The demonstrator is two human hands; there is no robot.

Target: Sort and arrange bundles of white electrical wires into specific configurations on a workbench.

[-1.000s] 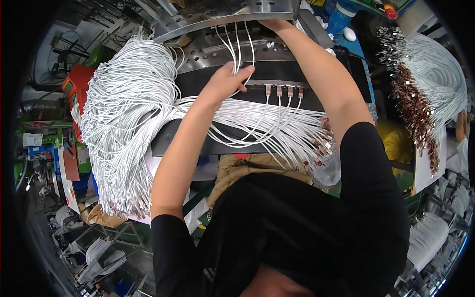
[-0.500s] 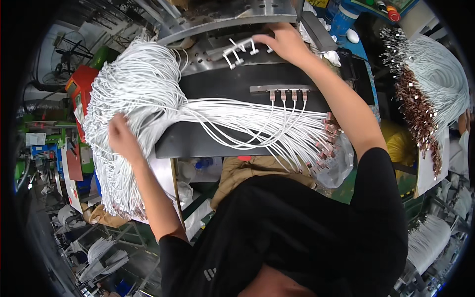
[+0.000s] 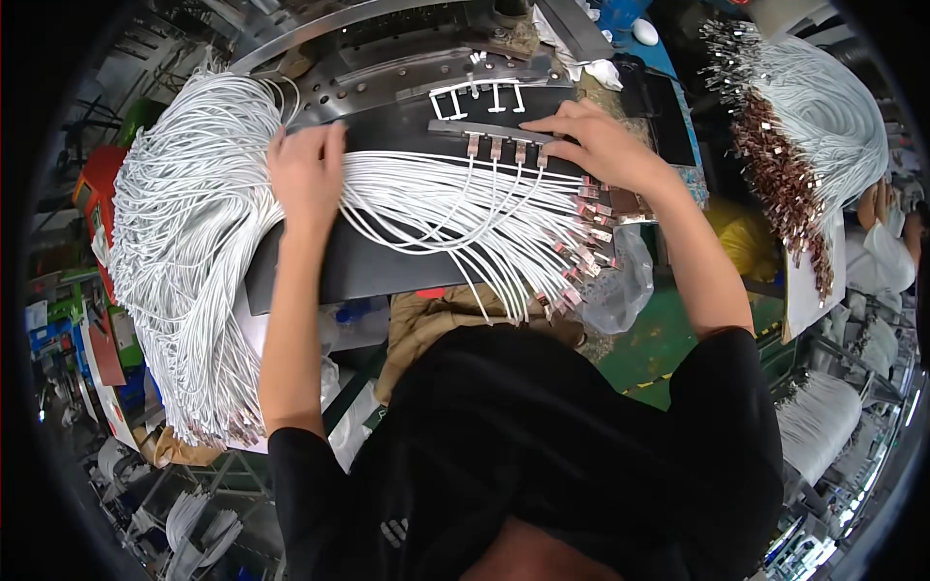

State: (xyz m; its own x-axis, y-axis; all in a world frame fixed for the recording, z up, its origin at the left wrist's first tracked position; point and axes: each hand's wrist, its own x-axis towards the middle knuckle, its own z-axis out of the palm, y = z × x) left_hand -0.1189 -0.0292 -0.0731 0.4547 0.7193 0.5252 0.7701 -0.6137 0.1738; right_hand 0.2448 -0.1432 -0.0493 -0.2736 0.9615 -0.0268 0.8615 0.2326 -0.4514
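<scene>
Top right, a white oval object (image 3: 645, 32) sits just beside a blue container (image 3: 620, 12), with crumpled white paper (image 3: 603, 74) nearby. Lower down, a clear plastic bag (image 3: 628, 281) lies between a rumpled brown cloth (image 3: 412, 334) and a yellow bag (image 3: 741, 237). Green floor (image 3: 639, 363) shows below; a red casing (image 3: 99, 184) stands far left.

We see white cables (image 3: 194, 174) with coppery plugs (image 3: 587, 209), a grey bar (image 3: 475, 129), a white sprue (image 3: 497, 98) and a black board (image 3: 329, 266). Our shirt (image 3: 562, 436) is black with a pale slanted-stripe mark (image 3: 394, 532); the cloth (image 3: 412, 339) is tan, the bag (image 3: 746, 242) yellow, the floor (image 3: 639, 353) green.
</scene>
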